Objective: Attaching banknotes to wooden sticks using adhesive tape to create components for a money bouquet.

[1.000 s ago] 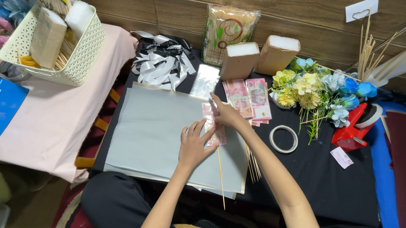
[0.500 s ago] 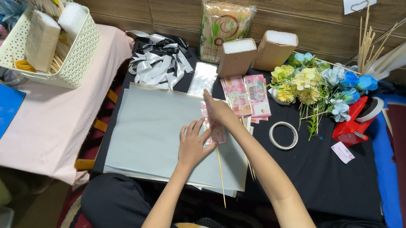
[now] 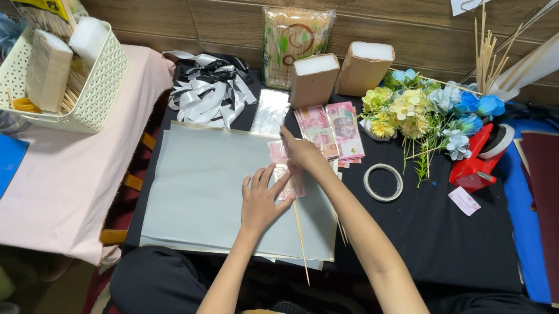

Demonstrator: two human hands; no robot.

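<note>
Head view: both hands worked on a pink banknote [image 3: 286, 171] lying on a stack of grey paper sheets [image 3: 216, 192] spread over the black surface [image 3: 434, 238]. The left hand [image 3: 262, 199] lay flat beside the note, its fingers [image 3: 268, 177] spread and pressing its lower edge; the right hand [image 3: 301, 152] held the note's upper end, fingers closed on it. A thin wooden skewer [image 3: 301, 236] ran from under the note toward the person. Beyond the hands lay more pink banknotes [image 3: 329, 129], two tan rectangular foam-filled boxes [image 3: 337, 74], and an upright clear packet of skewers [image 3: 295, 40] with a green-and-yellow label. To the right were artificial flowers [image 3: 425, 112], a ring of tape [image 3: 383, 182], a red tape dispenser [image 3: 478, 161] and a small pink slip [image 3: 464, 201]. To the left were silver ribbons [image 3: 208, 90] and a white basket [image 3: 97, 87].
</note>
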